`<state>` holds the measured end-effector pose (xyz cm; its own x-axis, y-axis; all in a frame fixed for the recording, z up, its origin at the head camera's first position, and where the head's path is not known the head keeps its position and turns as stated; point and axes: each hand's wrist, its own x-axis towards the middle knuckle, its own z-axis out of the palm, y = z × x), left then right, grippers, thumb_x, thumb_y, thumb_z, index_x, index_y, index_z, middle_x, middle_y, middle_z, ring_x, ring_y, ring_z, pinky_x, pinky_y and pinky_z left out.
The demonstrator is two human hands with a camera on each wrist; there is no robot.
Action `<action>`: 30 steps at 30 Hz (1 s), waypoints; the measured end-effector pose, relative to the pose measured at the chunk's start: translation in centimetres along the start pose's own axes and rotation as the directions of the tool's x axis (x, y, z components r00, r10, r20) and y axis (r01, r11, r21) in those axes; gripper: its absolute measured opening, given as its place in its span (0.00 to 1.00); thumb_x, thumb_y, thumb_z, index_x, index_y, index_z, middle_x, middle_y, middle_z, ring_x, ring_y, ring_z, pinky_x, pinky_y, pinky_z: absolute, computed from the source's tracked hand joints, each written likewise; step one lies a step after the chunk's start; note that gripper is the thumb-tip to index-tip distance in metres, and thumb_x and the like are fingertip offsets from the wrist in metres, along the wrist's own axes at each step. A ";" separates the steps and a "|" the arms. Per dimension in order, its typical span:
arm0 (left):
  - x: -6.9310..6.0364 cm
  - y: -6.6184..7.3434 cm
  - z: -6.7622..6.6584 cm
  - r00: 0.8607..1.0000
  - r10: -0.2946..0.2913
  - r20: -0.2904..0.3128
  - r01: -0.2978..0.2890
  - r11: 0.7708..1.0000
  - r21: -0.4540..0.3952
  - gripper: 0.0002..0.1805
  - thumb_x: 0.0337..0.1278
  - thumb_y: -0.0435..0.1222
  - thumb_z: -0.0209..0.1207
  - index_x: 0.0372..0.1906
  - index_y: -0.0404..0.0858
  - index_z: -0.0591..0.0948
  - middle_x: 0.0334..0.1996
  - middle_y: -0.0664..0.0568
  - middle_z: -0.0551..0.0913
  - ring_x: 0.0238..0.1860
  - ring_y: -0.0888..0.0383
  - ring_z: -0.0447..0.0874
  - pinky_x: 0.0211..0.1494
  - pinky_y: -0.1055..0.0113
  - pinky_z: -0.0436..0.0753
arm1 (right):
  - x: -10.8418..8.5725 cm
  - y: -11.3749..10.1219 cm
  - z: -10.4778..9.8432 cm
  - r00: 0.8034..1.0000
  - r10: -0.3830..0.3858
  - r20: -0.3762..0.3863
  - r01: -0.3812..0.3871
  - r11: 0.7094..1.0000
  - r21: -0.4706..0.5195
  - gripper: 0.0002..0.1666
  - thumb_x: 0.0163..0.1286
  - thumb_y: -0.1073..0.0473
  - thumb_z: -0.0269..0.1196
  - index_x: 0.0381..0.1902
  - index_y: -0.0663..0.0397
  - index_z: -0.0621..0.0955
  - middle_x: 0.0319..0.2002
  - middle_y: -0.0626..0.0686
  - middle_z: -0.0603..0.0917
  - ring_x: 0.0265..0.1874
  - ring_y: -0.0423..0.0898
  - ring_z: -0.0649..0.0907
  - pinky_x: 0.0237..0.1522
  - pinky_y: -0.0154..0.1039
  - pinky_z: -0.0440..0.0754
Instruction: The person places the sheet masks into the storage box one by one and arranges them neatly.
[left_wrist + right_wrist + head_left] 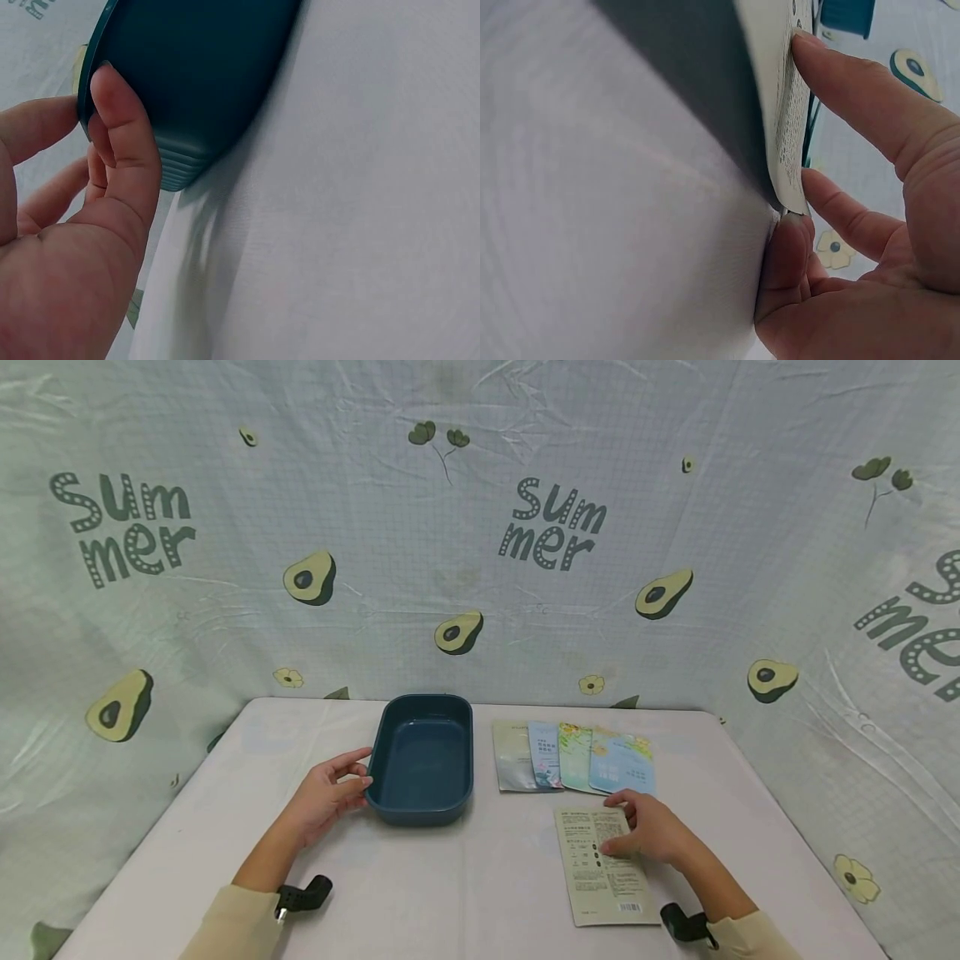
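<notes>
A dark blue rectangular dish [422, 764] stands left of the middle of the table. My left hand [327, 797] is at its left side; in the left wrist view the thumb and fingers of that hand [90, 195] pinch the rim of the dish [195, 67]. A pale printed packet [600, 877] lies at the right front, text side up. My right hand [648, 831] grips its upper right edge. In the right wrist view, the thumb and fingers of the hand [877, 195] are on the packet [780, 112], whose edge bends up off the table.
Behind the packet, several overlapping packets lie in a row: a grey-green one [513, 756], a narrow blue one [545, 752], a green one [576, 760] and a light blue one [621, 764]. A patterned cloth hangs behind and beside the white table [420, 893].
</notes>
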<state>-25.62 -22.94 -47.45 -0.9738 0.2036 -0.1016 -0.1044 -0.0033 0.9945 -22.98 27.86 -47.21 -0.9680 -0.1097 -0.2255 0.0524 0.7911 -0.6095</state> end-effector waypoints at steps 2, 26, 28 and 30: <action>0.0 -0.1 0.0 1.000 -0.001 0.003 0.001 1.000 -0.007 0.36 0.71 0.30 0.58 0.79 0.31 0.59 0.44 0.53 0.73 0.34 0.62 0.80 0.41 0.70 0.86 | 0.0 0.0 0.0 1.000 0.002 -0.003 -0.002 1.000 -0.002 0.47 0.44 0.50 0.84 0.62 0.55 0.78 0.40 0.54 0.75 0.40 0.49 0.73 0.36 0.42 0.70; 0.0 -0.2 0.0 1.000 -0.014 0.008 0.015 0.998 -0.064 0.36 0.71 0.28 0.56 0.79 0.31 0.58 0.43 0.55 0.74 0.34 0.63 0.80 0.41 0.70 0.86 | -0.3 -0.4 0.0 1.000 0.028 0.009 -0.028 1.000 0.009 0.51 0.46 0.50 0.84 0.65 0.57 0.74 0.43 0.53 0.80 0.39 0.47 0.78 0.41 0.42 0.77; 0.0 -0.2 0.0 1.000 -0.015 0.008 0.015 0.998 -0.065 0.36 0.71 0.28 0.56 0.79 0.31 0.58 0.43 0.55 0.74 0.34 0.63 0.80 0.41 0.70 0.86 | -0.3 -0.5 -0.1 0.999 0.032 0.015 -0.032 0.999 0.025 0.50 0.46 0.51 0.84 0.65 0.58 0.74 0.43 0.53 0.81 0.39 0.47 0.79 0.42 0.42 0.77; 0.0 -0.2 0.1 1.000 -0.015 0.009 0.016 0.998 -0.066 0.36 0.71 0.28 0.56 0.79 0.31 0.58 0.43 0.55 0.74 0.34 0.63 0.80 0.41 0.70 0.86 | -0.4 -0.5 -0.1 0.999 0.029 0.023 -0.030 0.999 0.038 0.50 0.47 0.53 0.83 0.65 0.59 0.74 0.42 0.52 0.82 0.39 0.46 0.79 0.41 0.42 0.77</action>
<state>-25.56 -22.89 -47.63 -0.9701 0.2129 -0.1167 -0.1332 -0.0646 0.9890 -22.68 27.59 -46.77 -0.9603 -0.1002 -0.2603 0.0906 0.7707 -0.6307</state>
